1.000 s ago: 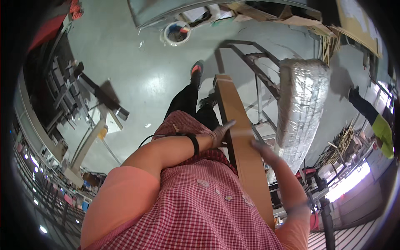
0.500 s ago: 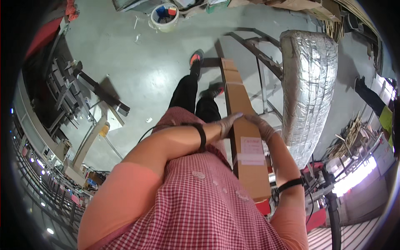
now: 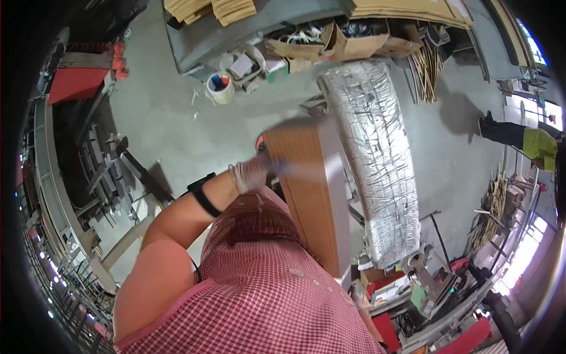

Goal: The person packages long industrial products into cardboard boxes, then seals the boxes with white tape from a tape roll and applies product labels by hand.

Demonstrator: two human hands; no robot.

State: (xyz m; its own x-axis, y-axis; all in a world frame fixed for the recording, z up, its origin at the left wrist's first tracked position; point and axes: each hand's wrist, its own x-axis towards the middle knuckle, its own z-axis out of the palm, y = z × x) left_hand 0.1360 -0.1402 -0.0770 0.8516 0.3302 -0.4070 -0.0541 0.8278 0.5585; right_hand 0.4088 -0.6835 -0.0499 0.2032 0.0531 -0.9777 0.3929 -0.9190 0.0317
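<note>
A long brown cardboard box [image 3: 306, 206] stands tilted in front of my body, its far end raised and smeared by motion. A pale strip crosses its upper part. My left hand [image 3: 256, 172], in a thin light glove, is closed against the box's left edge; its fingers are blurred. My right forearm [image 3: 365, 315] shows at the lower right, beside the box's near end. The fingers of my right hand are hidden there. To the right of the box lies a long bundle [image 3: 377, 153] wrapped in shiny silver-clear film.
A white bucket [image 3: 220, 88] stands on the floor ahead, near open cartons [image 3: 359, 47] under a grey table [image 3: 277, 26]. Metal profiles [image 3: 138, 171] lie at left. Another person [image 3: 539, 144] in a yellow-green top is at far right. Thin wooden strips [image 3: 492, 206] are stacked nearby.
The box has been lifted and turned, its far end now nearer and larger. My left hand has moved left and along its edge. My right hand has dropped toward the near end.
</note>
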